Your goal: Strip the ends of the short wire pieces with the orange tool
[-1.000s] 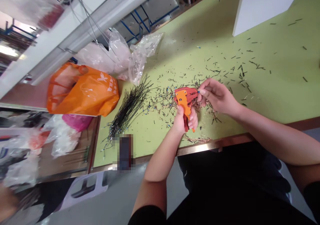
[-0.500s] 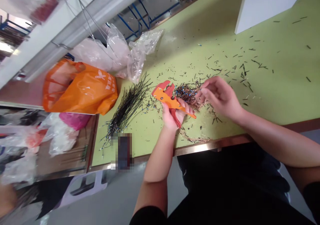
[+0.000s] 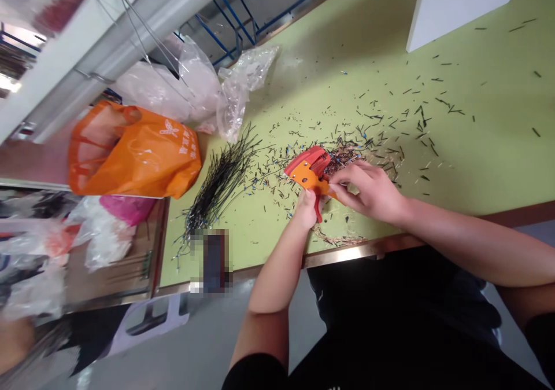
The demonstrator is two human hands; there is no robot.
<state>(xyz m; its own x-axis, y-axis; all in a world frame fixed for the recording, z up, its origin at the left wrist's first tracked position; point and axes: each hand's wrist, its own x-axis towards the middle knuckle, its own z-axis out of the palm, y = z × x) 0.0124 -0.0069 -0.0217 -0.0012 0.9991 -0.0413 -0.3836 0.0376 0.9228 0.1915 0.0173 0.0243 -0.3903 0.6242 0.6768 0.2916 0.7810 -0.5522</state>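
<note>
An orange and red wire stripper [image 3: 304, 173] is gripped in my left hand [image 3: 307, 209], its jaw end tilted up and to the left. My right hand [image 3: 373, 192] is pinched close against the tool's right side. Whatever sits between those fingertips is too small to make out. Behind the tool and partly hidden by my right hand lies a pile of short black wire pieces with blue ends and bare copper [image 3: 344, 156]. A bundle of long black wires [image 3: 222, 177] lies left of the tool, and one strand reaches toward it.
Wire scraps [image 3: 422, 115] are scattered over the green tabletop [image 3: 481, 153]. An orange bag [image 3: 143, 153] and clear plastic bags [image 3: 202, 83] stand at the left. A blurred dark object [image 3: 215, 262] lies near the front edge. A white panel [image 3: 459, 11] stands at the back right.
The wire stripper has shifted right and turned in my left hand. My right hand has moved left and down, from apart to right up against the tool.
</note>
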